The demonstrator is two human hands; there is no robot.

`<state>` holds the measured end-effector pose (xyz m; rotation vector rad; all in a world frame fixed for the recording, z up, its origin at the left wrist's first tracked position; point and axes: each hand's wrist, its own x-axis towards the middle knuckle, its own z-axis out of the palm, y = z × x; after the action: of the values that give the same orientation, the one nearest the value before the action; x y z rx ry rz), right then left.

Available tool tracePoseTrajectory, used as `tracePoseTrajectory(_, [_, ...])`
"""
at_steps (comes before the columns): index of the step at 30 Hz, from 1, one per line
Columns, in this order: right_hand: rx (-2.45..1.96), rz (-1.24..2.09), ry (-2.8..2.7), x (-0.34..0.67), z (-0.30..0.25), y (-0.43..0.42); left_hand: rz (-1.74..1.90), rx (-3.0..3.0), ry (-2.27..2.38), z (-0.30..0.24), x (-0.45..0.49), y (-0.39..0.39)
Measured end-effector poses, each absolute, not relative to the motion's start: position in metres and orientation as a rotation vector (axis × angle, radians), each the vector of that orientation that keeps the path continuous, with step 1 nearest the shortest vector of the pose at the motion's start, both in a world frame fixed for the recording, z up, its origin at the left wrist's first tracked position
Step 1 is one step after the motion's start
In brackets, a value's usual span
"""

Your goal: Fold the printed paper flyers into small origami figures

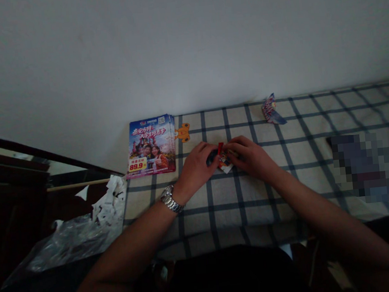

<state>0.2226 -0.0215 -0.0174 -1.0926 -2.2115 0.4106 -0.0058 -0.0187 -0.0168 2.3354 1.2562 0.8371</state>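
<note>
Over the middle of the checked cloth, my left hand [200, 164] and my right hand [247, 155] pinch a small piece of folded printed paper [225, 162] between them. The paper shows red, white and dark blue, and my fingers hide part of it. A metal watch [170, 199] is on my left wrist. To the left of my hands lies a stack of printed flyers [150, 145], with people and a price on the top sheet. A folded paper shape [273, 111] in matching colours stands near the wall.
The checked cloth [194, 210] covers a surface against a pale wall [185, 46]. A blurred-out dark flat object [365, 166] lies at the right. Clear plastic [73, 240] and torn white paper [112, 202] sit beyond the left edge.
</note>
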Motion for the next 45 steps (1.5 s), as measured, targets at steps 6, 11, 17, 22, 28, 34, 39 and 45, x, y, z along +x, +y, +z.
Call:
tracePoseTrajectory(6, [-1.069, 0.436, -2.229, 0.2227, -0.0208, -0.0205, 0.824, 2.336, 1.252, -0.0151, -0.0062, -0.0196])
tracePoseTrajectory(11, [-1.059, 0.43, -2.234, 0.2227, -0.0209, -0.021, 0.823, 2.334, 1.263, -0.0145, -0.006, -0.019])
tracePoseTrajectory(17, [-1.053, 0.425, -2.237, 0.2228, -0.0195, -0.0206, 0.82, 2.335, 1.262, -0.0147, -0.0062, -0.0194])
tracePoseTrajectory(22, [-1.031, 0.416, -2.212, 0.2225, -0.0199, -0.0198, 0.818, 2.339, 1.265, -0.0146, -0.0065, -0.0201])
tracePoseTrajectory(28, [-1.012, 0.422, -2.213, 0.2232, -0.0207, -0.0202, 0.814, 2.338, 1.249, -0.0132, -0.0066, -0.0201])
tracePoseTrajectory(34, [-1.022, 0.407, -2.226, 0.2238, -0.0223, -0.0191, 0.825, 2.341, 1.266, -0.0157, -0.006, -0.0196])
tracePoseTrajectory(39, [-1.036, 0.415, -2.247, 0.2237, -0.0216, -0.0194, 0.816, 2.333, 1.274, -0.0163, -0.0057, -0.0198])
tracePoseTrajectory(45, [-1.043, 0.42, -2.25, 0.2232, -0.0202, -0.0208, 0.798, 2.337, 1.273, -0.0147, -0.0057, -0.0204])
